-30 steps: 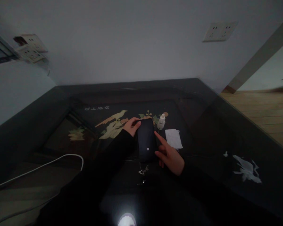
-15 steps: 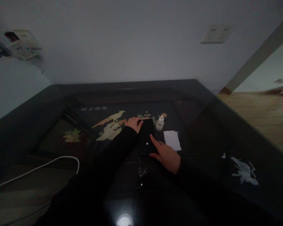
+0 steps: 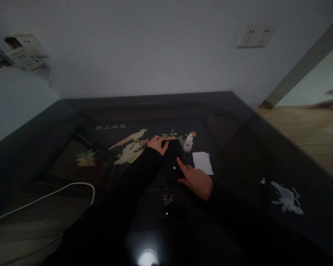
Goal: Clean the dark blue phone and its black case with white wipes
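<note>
Near on the dark desk (image 3: 266,147), keys (image 3: 166,201) lie untouched. The phone (image 3: 172,160) is pressed flat by the right hand (image 3: 195,179), forefinger extended, grip released; its far corner is steadied by the left hand (image 3: 158,144), loosely grasping. A bottle (image 3: 187,143) and tissue (image 3: 202,162) lie unused to the right.

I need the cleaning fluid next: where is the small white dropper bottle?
In the head view, the dropper bottle stands upright on the dark table, just right of the phone and behind the white wipe.

Dim room: pale wall (image 3: 144,55) at 12 o'clock, socket (image 3: 255,36) at 1, wood floor (image 3: 313,136) at 3.
</note>
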Demonstrator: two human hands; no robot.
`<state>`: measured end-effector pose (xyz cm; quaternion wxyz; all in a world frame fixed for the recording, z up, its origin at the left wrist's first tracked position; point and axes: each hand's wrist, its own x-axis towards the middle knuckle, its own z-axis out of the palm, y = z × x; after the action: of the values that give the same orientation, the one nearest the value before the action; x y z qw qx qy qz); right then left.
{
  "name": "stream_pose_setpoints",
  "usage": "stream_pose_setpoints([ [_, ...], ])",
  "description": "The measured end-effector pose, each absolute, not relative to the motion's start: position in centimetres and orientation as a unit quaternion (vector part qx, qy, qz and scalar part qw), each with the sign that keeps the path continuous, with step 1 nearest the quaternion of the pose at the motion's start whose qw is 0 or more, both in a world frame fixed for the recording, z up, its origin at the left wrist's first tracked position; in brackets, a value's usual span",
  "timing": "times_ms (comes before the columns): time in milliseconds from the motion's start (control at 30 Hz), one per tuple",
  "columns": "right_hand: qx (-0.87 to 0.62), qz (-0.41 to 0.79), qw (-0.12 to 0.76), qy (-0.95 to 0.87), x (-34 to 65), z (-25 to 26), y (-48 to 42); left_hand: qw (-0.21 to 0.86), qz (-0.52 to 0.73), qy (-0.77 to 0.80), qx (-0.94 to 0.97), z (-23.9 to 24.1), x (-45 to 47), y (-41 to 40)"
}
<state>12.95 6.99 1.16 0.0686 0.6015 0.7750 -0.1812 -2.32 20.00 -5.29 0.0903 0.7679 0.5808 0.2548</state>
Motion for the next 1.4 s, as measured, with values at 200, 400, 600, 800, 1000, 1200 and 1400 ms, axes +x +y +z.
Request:
stream_pose_setpoints([
  [200,0.594,-0.161,0.04,0.787,14.2,1.3,6.9,0.081,0.264,0.563,0.779,-5.7,-2.7,20.0],
  [400,0.544,-0.027,-0.205,0.813,21.5,-1.1,7.3,0.087,0.275,0.521,0.803,-5.5,-2.8,19.7],
  [600,0.523,-0.011,-0.146,0.839,22.9,-4.6,6.9,0.108,0.233,0.483,0.837,-5.0,-2.4,18.8],
  [800,0.529,-0.007,-0.134,0.838,20.1,-3.5,6.8,0.124,0.221,0.482,0.839,-4.9,-2.5,18.9],
  [1000,0.53,-0.012,-0.129,0.838,19.7,-3.2,7.0,0.157,0.25,0.463,0.836,-5.1,-2.7,19.2],
  [1200,0.517,-0.032,-0.233,0.823,20.3,-2.8,7.3,0.217,0.361,0.422,0.803,-4.8,-3.1,19.6],
  [1400,0.563,-0.163,-0.514,0.626,24.2,-1.5,8.2,0.312,0.538,0.441,0.647,-5.4,-7.5,18.6],
])
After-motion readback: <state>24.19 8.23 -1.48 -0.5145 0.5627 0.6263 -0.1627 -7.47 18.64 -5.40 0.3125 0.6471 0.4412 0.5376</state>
